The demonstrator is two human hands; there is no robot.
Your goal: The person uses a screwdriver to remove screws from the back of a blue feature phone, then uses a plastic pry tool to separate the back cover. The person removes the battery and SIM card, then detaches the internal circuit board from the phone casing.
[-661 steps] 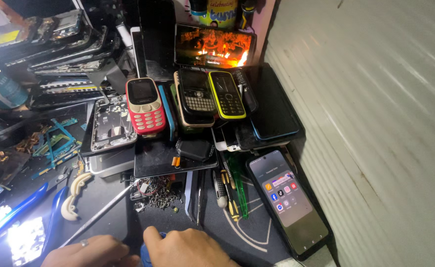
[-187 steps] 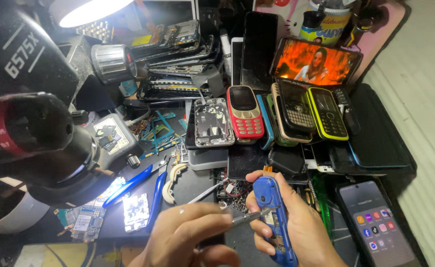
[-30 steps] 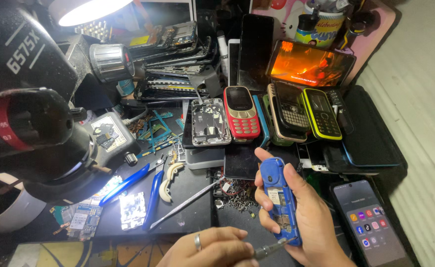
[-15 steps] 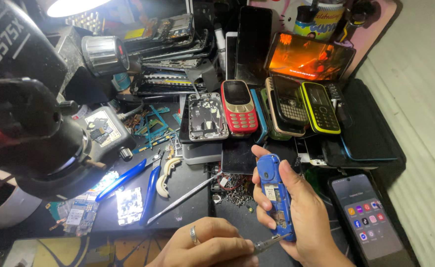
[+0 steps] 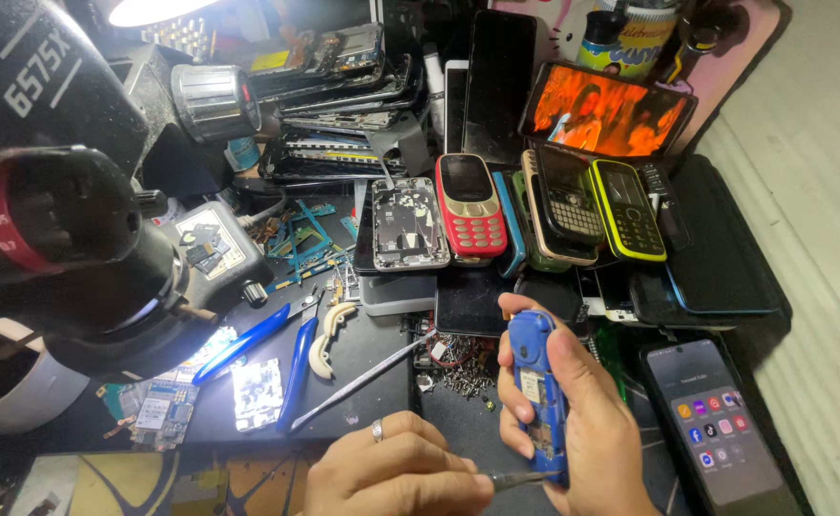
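Below, seen from a camera on the person's head looking down at a crowded repair tabletop (image 5: 382,382):

Right hand: the right hand (image 5: 582,420) rises from the lower edge, palm turned toward the left, fingers curled upward. Its grip is wrapped around a small blue phone (image 5: 538,392), thumb along the left edge and fingers behind the right edge.

Blue phone: held upright and slightly tilted, back facing the camera with the cover off and the inner parts showing. It sits low and right of centre, above the tabletop, just in front of the row of phones.

Left hand: the left hand (image 5: 396,473) comes in from the bottom edge, knuckles up, fingers bunched tightly. A ring sits on one finger. Its grip is pinched on a thin screwdriver (image 5: 520,478).

Screwdriver: lies nearly level, pointing right, its tip touching the lower end of the blue phone.

Near the hands: a heap of tiny screws (image 5: 463,377) just left of the blue phone; a long metal rod (image 5: 363,382) lying slantwise; blue-handled tweezers (image 5: 296,373) beside it.

Behind: a red phone (image 5: 471,205), a black and yellow phone (image 5: 627,210) and an opened phone body (image 5: 410,225) lie side by side.

Right: a lit smartphone (image 5: 716,430) lies flat.

Left: a large black microscope (image 5: 66,229) fills that side of the view.
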